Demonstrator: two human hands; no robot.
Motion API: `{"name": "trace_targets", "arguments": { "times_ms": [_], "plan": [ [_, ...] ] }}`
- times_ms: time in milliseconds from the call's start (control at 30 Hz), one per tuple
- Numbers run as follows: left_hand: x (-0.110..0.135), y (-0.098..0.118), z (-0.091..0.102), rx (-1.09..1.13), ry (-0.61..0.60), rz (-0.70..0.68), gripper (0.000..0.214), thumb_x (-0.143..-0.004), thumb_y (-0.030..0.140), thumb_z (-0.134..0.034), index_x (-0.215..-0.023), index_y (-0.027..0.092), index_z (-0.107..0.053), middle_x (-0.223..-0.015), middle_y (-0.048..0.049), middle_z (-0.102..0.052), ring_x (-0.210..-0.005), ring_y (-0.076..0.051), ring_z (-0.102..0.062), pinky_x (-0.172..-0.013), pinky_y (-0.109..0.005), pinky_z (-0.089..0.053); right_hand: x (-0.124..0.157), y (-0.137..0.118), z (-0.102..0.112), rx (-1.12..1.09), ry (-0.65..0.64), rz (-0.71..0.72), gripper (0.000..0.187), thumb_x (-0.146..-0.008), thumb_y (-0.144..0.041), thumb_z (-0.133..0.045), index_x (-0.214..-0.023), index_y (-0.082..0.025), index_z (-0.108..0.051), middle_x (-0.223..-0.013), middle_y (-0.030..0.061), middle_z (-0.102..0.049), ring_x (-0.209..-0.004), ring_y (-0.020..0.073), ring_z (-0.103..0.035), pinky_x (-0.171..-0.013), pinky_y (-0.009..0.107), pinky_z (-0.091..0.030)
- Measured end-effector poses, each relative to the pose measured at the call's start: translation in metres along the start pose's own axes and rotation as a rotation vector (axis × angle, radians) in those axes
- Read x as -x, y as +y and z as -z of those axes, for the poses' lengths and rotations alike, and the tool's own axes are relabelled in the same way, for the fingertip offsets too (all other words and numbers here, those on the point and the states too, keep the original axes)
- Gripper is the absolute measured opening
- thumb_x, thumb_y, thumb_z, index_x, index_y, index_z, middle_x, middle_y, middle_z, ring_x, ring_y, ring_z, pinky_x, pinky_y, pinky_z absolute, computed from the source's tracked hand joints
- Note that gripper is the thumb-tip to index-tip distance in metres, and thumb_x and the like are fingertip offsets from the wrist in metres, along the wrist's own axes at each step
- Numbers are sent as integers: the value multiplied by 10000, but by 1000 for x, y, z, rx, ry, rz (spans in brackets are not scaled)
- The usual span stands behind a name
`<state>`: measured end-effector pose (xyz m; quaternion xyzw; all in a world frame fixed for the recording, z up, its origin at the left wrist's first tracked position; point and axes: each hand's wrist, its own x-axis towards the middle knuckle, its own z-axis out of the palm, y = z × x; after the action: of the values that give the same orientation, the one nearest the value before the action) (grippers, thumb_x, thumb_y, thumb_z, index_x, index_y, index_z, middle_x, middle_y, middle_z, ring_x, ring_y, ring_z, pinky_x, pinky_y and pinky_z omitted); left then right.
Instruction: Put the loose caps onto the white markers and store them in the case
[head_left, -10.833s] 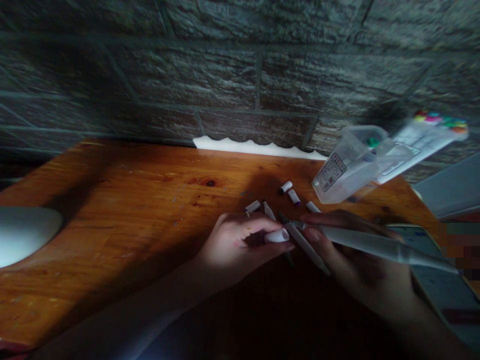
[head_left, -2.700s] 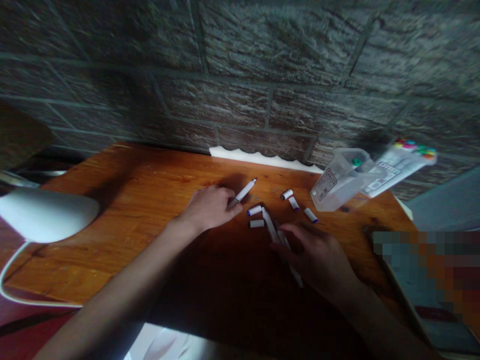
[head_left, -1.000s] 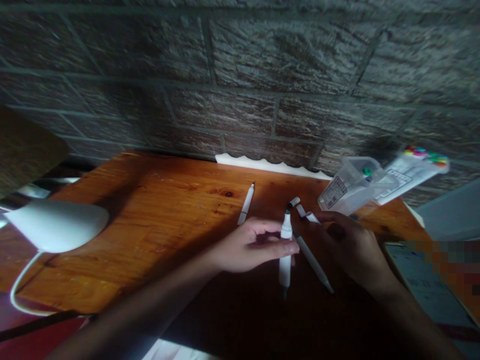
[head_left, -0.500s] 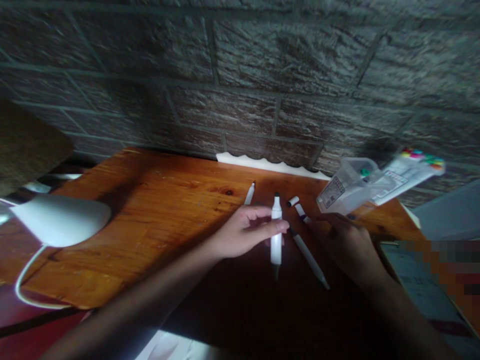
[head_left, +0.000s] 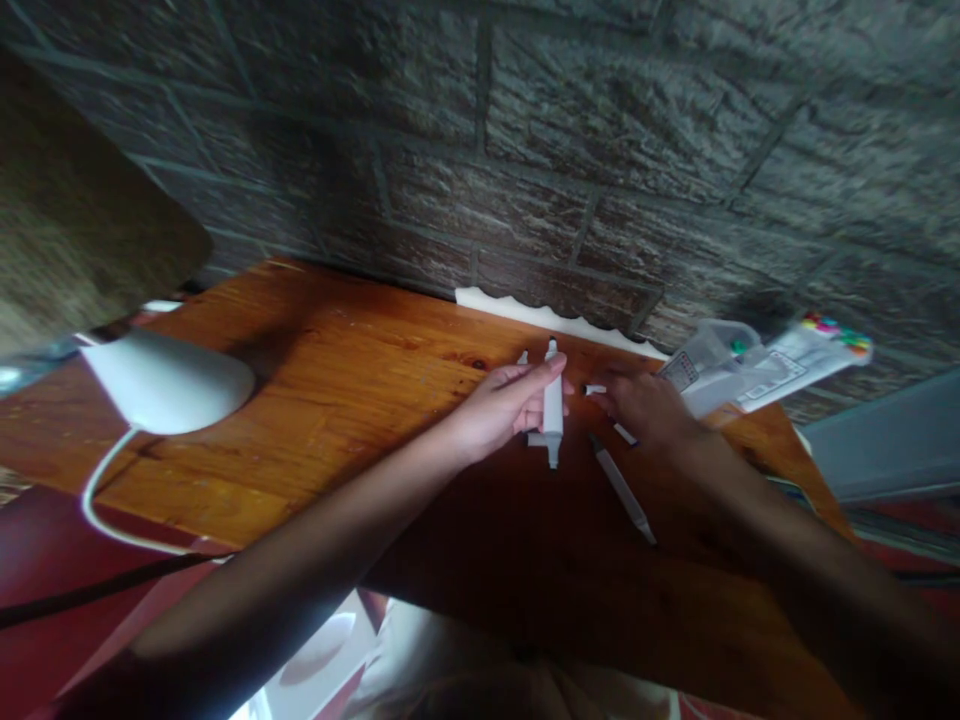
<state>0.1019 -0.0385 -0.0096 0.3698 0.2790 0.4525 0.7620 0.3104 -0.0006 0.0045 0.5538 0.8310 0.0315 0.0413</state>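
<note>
i'm watching through the head camera, and a grey brick-textured wall (head_left: 525, 150) is filling the top of the view. a wooden desk (head_left: 300, 420) is running along below it, its back edge meeting the wall behind a white scalloped strip (head_left: 555, 320), and its right edge is slanting down just past the packaging. the wood is stretching well to the left of the hands, as far as a white domed lamp (head_left: 169, 380) with a white cable (head_left: 97, 510).

at the right end, a clear plastic box (head_left: 701, 365) is holding a small green piece, and a clear sleeve (head_left: 795, 370) is showing coloured marker ends.

the left hand (head_left: 510, 405) is reaching over a white marker (head_left: 553, 410) standing lengthwise on the desk; its fingers (head_left: 536, 375) are lying close together against it, though i can't tell if they're pinching. the right hand (head_left: 649, 410) is bending its fingers (head_left: 619, 385) downward just beside a small white cap (head_left: 595, 389), and i can't tell if they're holding anything. a slim marker (head_left: 621, 490) is lying just below it.
</note>
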Motion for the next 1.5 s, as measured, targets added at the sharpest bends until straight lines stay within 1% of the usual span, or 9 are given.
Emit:
{"name": "trace_targets", "arguments": {
  "times_ms": [200, 400, 600, 800, 900, 1033, 1233, 1367, 1500],
  "plan": [
    [-1, -3, 1, -52, -36, -43, 461, -742, 553, -778, -830, 108, -699, -611, 9, -639, -500, -71, -585, -513, -188, -498, -1, 4, 8, -163, 97, 6, 245, -963, -295, -525, -1061, -180, -717, -979, 96, -751, -872, 214, -717, -746, 302, -524],
    [5, -2, -5, -183, -90, -46, 448, -744, 549, -774, -790, 112, -686, -638, 9, -645, -549, -74, -596, -546, -192, -467, 13, -5, 36, -968, 419, -53, 406, -890, -395, -596, -1226, -169, -628, -829, 33, -694, -692, 144, -649, -610, 253, -497],
    [10, 1, -10, -383, -172, -105, 411, -815, 520, -714, -807, 109, -701, -635, -7, -664, -550, -78, -577, -535, -197, -427, 32, -16, 46, -1079, 382, -38, 340, -886, -412, -612, -1139, -189, -655, -758, 4, -644, -496, 88, -497, -450, 224, -364],
    [5, 1, -5, -313, -88, -153, 375, -817, 476, -728, -847, 103, -704, -744, -40, -721, -584, -76, -607, -561, -197, -460, 67, 4, -4, -525, 204, -17, 250, -905, -350, -583, -1086, -213, -689, -788, 32, -724, -595, 158, -630, -563, 271, -443],
    [2, -3, -2, -280, -57, -143, 366, -817, 458, -737, -894, 101, -720, -807, -56, -737, -635, -85, -632, -599, -202, -491, 81, 6, -21, -440, 172, -9, 232, -908, -350, -582, -1055, -215, -701, -796, 39, -738, -618, 180, -656, -578, 284, -458],
    [3, -11, -4, -290, -63, -117, 371, -819, 467, -736, -912, 107, -729, -754, -29, -710, -627, -80, -620, -613, -201, -509, 91, -11, -21, -727, 301, -88, 246, -899, -416, -629, -1013, -203, -675, -892, 63, -738, -704, 184, -676, -636, 287, -505],
    [9, -23, -22, -444, -191, -85, 319, -913, 410, -638, -956, 107, -723, -775, -36, -697, -634, -101, -622, -609, -225, -523, 94, -33, -12, -1348, 197, 21, 237, -852, -335, -714, -833, -234, -500, -805, -9, -671, -748, 150, -653, -678, 263, -519],
    [7, -37, -24, -902, -244, -360, 339, -950, 380, -590, -1138, 119, -693, -1017, -106, -738, -875, -187, -678, -798, -319, -542, 99, -6, -4, -1595, 125, -97, 199, -849, -315, -706, -872, -260, -515, -760, -33, -657, -621, 118, -592, -517, 213, -441],
    [6, -57, -23, -1457, -439, -734, 358, -940, 315, -616, -1235, 116, -642, -1251, -137, -686, -1194, -285, -583, -1017, -433, -428, 107, 21, 7, -1693, 297, -293, 250, -865, -403, -625, -1098, -349, -554, -748, -30, -645, -446, 105, -419, -396, 230, -297]
  ]
}}
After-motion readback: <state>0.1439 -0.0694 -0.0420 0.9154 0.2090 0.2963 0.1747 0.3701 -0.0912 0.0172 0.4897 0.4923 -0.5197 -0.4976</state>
